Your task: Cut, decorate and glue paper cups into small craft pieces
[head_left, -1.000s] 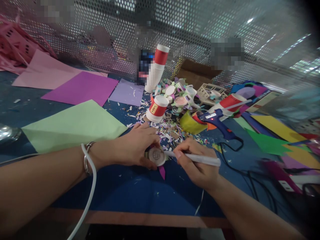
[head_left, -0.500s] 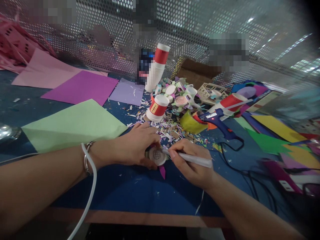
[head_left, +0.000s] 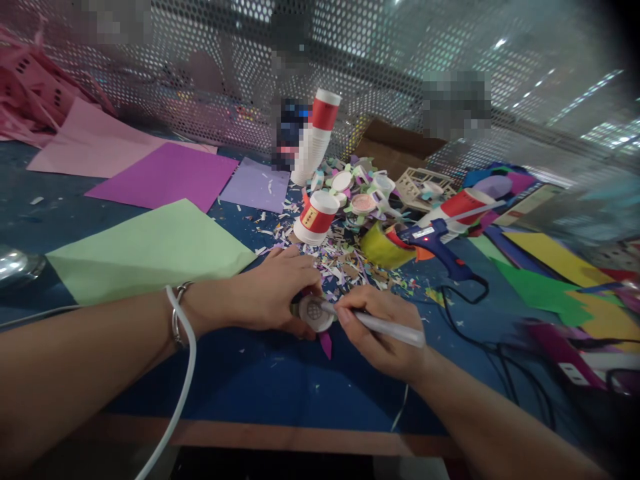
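White, slim pen [head_left: 380, 325] is grasped in the right hand [head_left: 385, 330], its tip resting on the face of a small round white disc [head_left: 315, 312] bearing a dark grid marking. The left hand [head_left: 270, 293] pinches this disc at its edge, holding it just above the blue tabletop [head_left: 260, 380]. A purple paper point [head_left: 325, 344] projects below the disc. Paper scraps [head_left: 340, 260], a red-banded white cup [head_left: 315, 218] and a blue glue gun [head_left: 440, 247] lie beyond.
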Available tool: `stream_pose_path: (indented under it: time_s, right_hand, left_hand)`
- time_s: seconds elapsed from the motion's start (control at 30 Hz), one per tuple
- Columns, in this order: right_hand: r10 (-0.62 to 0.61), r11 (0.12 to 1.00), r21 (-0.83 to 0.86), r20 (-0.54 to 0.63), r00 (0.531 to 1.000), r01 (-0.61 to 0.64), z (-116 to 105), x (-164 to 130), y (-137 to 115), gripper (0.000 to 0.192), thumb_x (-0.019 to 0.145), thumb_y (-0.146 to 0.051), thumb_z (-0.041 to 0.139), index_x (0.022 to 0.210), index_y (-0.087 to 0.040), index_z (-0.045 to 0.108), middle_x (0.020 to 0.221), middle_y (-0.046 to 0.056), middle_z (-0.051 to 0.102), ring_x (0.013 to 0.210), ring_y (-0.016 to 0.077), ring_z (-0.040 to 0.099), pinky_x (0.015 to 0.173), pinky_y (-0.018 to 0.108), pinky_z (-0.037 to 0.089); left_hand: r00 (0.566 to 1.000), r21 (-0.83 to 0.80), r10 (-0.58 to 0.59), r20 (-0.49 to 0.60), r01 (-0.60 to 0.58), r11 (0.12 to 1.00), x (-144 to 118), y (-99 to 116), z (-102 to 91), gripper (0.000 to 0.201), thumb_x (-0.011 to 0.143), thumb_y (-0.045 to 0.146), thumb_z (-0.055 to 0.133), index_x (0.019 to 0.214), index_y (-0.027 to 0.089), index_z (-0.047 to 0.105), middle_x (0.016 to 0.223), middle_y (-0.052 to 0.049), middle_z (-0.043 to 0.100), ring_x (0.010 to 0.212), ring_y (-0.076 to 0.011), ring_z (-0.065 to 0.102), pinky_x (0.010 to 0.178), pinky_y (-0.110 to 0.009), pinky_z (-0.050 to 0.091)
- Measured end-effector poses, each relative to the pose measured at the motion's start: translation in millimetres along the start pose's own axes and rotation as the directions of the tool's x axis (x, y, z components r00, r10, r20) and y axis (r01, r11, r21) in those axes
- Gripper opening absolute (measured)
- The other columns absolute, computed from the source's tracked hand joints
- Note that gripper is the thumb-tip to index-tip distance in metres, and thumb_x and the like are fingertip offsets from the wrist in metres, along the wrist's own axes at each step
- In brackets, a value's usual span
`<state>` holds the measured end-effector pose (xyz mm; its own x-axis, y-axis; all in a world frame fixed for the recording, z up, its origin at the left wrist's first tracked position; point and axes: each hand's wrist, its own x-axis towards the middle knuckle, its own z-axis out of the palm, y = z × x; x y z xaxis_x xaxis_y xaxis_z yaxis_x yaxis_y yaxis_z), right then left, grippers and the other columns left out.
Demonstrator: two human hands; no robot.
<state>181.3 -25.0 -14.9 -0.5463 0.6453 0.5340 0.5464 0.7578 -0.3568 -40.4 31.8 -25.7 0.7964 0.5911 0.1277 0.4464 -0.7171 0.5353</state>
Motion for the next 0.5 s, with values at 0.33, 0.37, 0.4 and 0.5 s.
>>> stream_pose_path:
  time_s: [0.33, 0.37, 0.4, 0.5]
  right_hand:
    - [-0.016, 0.999, 0.035, 0.02, 1.0, 0.015, 5.5, -0.5, 3.2, 0.01, 0.093, -0.015, 0.054, 0.088, -0.018, 0.061, 0.074, 0.001, 0.068, 0.062, 0.0104, 0.063, 0.059, 0.023, 0.046]
    - [-0.014, 0.999, 0.038, 0.024, 1.0, 0.013, 6.1, 0.2, 3.2, 0.01, 0.094, -0.015, 0.054, 0.088, -0.018, 0.061, 0.075, 0.001, 0.068, 0.062, 0.0106, 0.063, 0.06, 0.023, 0.046]
    - [-0.011, 0.999, 0.041, 0.028, 1.0, 0.01, 6.6, 1.0, 3.0, 0.01, 0.094, -0.015, 0.054, 0.089, -0.018, 0.061, 0.075, 0.001, 0.068, 0.063, 0.011, 0.064, 0.06, 0.023, 0.047]
    - [-0.004, 0.999, 0.046, 0.034, 0.999, 0.002, 7.5, 2.4, 2.7, 0.01, 0.094, -0.016, 0.053, 0.089, -0.018, 0.062, 0.075, 0.001, 0.068, 0.064, 0.0118, 0.065, 0.061, 0.024, 0.047]
  left_hand:
    - [1.0, 0.004, -0.006, 0.0, 0.006, 1.0, 0.9, 1.3, -0.4, 0.044, 0.071, 0.05, 0.081, 0.098, 0.02, 0.063, 0.102, -0.004, 0.06, 0.101, -0.0268, 0.049, 0.083, -0.036, 0.031]
    - [1.0, 0.009, -0.005, -0.001, 0.005, 1.0, 1.0, 1.5, -0.5, 0.044, 0.071, 0.051, 0.081, 0.097, 0.02, 0.063, 0.102, -0.004, 0.06, 0.1, -0.0268, 0.049, 0.082, -0.036, 0.031]
    - [1.0, 0.012, -0.005, -0.002, 0.005, 1.0, 1.1, 1.6, -0.5, 0.044, 0.071, 0.051, 0.081, 0.097, 0.02, 0.063, 0.102, -0.004, 0.06, 0.1, -0.0267, 0.049, 0.082, -0.036, 0.032]
    - [1.0, 0.016, -0.012, 0.005, 0.012, 1.0, 1.4, 1.4, -0.4, 0.045, 0.07, 0.051, 0.082, 0.097, 0.02, 0.063, 0.101, -0.004, 0.061, 0.1, -0.0267, 0.049, 0.081, -0.035, 0.032]
